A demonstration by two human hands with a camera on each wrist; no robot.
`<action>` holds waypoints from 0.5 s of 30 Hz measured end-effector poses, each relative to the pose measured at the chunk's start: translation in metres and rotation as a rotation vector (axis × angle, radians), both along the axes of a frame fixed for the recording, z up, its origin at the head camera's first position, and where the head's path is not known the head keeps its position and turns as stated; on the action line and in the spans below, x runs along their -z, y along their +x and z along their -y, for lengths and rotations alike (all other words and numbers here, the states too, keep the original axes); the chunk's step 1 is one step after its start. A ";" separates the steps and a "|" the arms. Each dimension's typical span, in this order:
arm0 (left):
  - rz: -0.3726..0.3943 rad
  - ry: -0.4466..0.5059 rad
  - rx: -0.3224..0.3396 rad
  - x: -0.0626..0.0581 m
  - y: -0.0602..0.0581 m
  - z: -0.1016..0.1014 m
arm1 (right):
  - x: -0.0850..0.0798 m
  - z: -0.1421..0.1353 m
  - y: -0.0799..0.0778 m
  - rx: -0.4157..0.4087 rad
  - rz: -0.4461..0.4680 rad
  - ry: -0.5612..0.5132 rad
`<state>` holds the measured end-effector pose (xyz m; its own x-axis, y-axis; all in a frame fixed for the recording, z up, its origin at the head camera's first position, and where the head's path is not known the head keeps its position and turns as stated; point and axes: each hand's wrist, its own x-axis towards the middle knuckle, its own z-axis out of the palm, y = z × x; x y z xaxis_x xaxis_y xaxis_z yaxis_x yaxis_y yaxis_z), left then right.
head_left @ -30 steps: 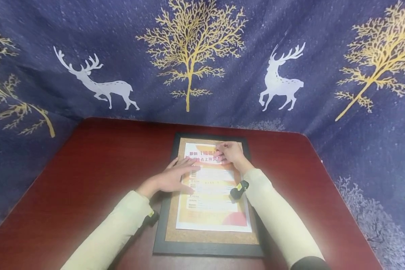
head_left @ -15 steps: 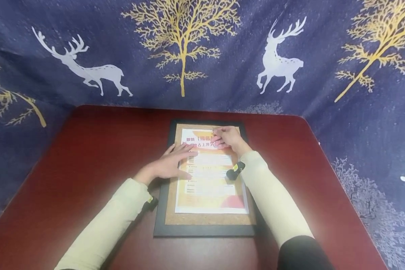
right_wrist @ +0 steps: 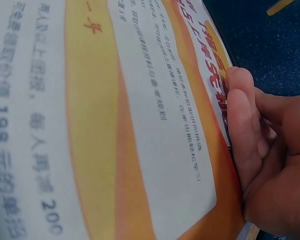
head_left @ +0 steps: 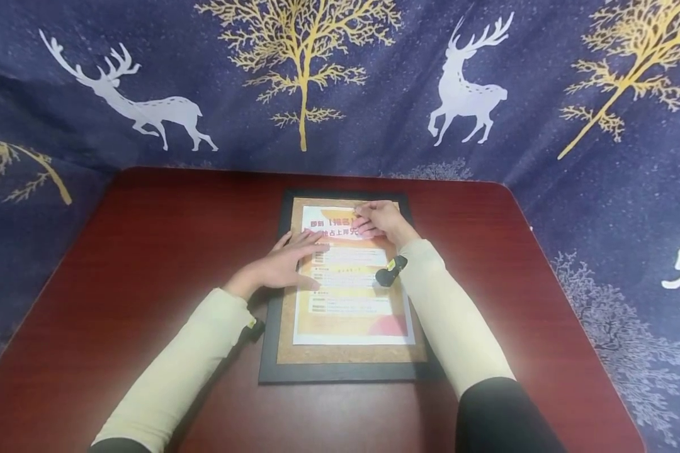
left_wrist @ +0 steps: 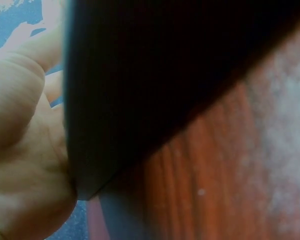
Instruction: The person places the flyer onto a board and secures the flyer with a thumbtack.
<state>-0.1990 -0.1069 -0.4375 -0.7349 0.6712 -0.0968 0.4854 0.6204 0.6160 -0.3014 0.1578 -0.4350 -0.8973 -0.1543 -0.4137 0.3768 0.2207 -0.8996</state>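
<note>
A cork board (head_left: pixel 351 354) in a black frame lies on the table, bearing a printed orange-and-white poster (head_left: pixel 334 327). My left hand (head_left: pixel 280 264) is spread flat over the frame's left side, its fingertips and thumb reaching onto the poster's left edge. In the left wrist view the left hand (left_wrist: pixel 25 145) shows beside the dark frame edge (left_wrist: pixel 105 100). My right hand (head_left: pixel 382 220) is at the poster's upper right, thumb and index finger pinched together on a small thing mostly hidden by the fingertips. The right wrist view shows the right hand (right_wrist: pixel 275 150) with fingers curled by the poster's top.
The board rests on a reddish-brown wooden table (head_left: pixel 192 220). Behind it hangs a dark blue cloth (head_left: pixel 385 126) printed with white deer and golden trees. A small black wrist camera (head_left: pixel 391 270) on the right wrist hangs over the poster.
The head view has tilted down, so board and hands appear higher in the picture. Both hands stay at nearly the same places on the board.
</note>
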 end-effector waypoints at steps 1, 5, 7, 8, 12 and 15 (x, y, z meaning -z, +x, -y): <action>0.002 0.000 0.001 0.000 0.000 0.000 | 0.000 0.000 0.000 0.000 0.005 0.004; 0.009 0.000 0.000 -0.003 0.000 0.000 | -0.003 0.002 -0.001 0.000 0.021 0.026; 0.014 0.000 -0.004 -0.004 0.000 0.000 | -0.005 0.003 -0.002 0.002 0.028 0.041; 0.014 0.000 -0.004 -0.004 -0.001 0.000 | -0.006 0.003 -0.002 0.002 0.030 0.047; 0.014 0.007 -0.003 -0.004 -0.001 0.000 | -0.008 0.005 -0.001 0.004 0.036 0.061; 0.019 0.007 -0.001 -0.003 0.000 0.001 | -0.007 0.006 -0.001 0.011 0.037 0.069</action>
<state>-0.1989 -0.1083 -0.4348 -0.7334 0.6715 -0.1058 0.4734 0.6162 0.6294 -0.3019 0.1516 -0.4276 -0.8827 -0.1141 -0.4559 0.4124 0.2773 -0.8678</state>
